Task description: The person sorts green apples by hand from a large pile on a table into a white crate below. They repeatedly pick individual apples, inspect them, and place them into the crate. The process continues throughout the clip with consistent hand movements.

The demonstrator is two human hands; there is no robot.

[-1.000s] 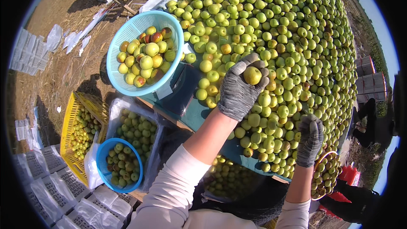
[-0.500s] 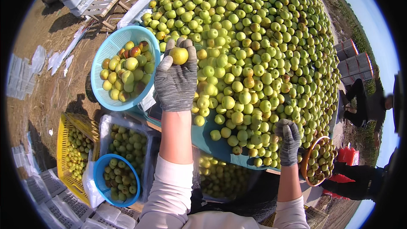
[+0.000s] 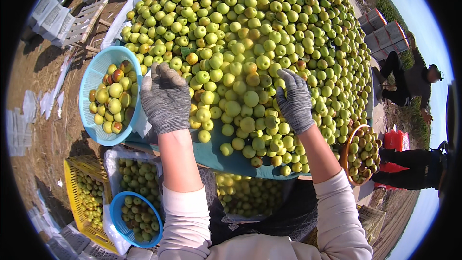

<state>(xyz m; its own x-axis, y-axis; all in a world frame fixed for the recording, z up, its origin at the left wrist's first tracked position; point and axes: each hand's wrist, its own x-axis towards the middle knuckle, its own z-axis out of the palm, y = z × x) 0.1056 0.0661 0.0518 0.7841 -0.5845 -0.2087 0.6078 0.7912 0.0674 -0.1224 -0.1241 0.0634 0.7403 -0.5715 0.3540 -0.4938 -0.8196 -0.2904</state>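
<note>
A huge pile of green and yellow round fruits (image 3: 240, 33) covers a teal table (image 3: 231, 160). My left hand (image 3: 166, 98), in a grey knit glove, hovers at the pile's left edge beside the rim of a light blue basket (image 3: 88, 97) holding yellow, green and reddish fruits. Its fingers are spread and I see no fruit in it. My right hand (image 3: 293, 101), also gloved, lies palm down on the pile's near slope, with its fingers spread over the fruits and nothing gripped.
Below the table stand a yellow crate (image 3: 72, 183), a white-lined crate (image 3: 111, 161) and a small blue basket (image 3: 115, 210), all with fruit. An orange basket (image 3: 347, 145) hangs at the right edge. Two people (image 3: 409, 82) are at the right. White crates (image 3: 53, 14) stack at upper left.
My left hand carried a yellowish fruit from the pile leftward to the blue basket and no longer holds it. My right hand moved up onto the pile.
</note>
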